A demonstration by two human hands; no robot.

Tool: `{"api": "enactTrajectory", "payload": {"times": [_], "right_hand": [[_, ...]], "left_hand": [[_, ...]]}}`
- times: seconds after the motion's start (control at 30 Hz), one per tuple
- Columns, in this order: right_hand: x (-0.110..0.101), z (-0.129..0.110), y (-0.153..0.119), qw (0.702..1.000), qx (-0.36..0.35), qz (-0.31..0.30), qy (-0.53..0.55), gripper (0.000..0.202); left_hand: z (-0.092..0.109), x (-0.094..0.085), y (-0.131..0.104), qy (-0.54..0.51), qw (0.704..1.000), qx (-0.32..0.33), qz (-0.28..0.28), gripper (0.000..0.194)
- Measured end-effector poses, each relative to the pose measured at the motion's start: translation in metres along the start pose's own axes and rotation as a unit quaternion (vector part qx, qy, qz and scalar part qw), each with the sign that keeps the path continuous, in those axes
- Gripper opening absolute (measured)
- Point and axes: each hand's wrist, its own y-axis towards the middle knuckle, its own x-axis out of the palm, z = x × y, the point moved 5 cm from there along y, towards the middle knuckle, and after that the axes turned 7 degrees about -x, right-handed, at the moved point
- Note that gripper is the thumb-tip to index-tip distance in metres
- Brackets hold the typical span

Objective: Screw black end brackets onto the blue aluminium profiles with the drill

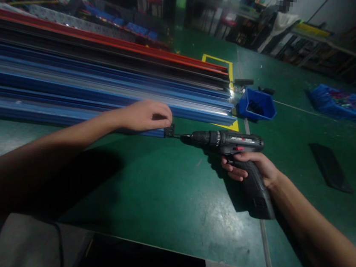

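Gripping right hand (259, 165): wrapped its fingers round the black drill (241, 143);
Left hand (146, 115): curled over the blue bar (146, 132)'s end, its grip unclear;
Drill bit (178, 136): pointed at the bar's black end piece (169, 130);
Blue bin (260, 114): sat beyond the drill.

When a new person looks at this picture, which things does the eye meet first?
Probably first, the black cordless drill with a red switch, held in the right hand, its bit pointing at the black end piece of the nearest blue bar. Next, the long blue metal-like bars beneath an orange-red one in the picture, stretching in from the left across the green table.
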Motion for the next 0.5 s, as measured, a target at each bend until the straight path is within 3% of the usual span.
{"api": "enactTrajectory", "payload": {"times": [0.5], "right_hand": [[0.0007,-0.0004,0.0,1.0,0.003,0.0,0.015,0.024]], "left_hand": [[-0.0002,0.0002,0.0001,0.001,1.0,-0.001,0.0,0.031]]}}
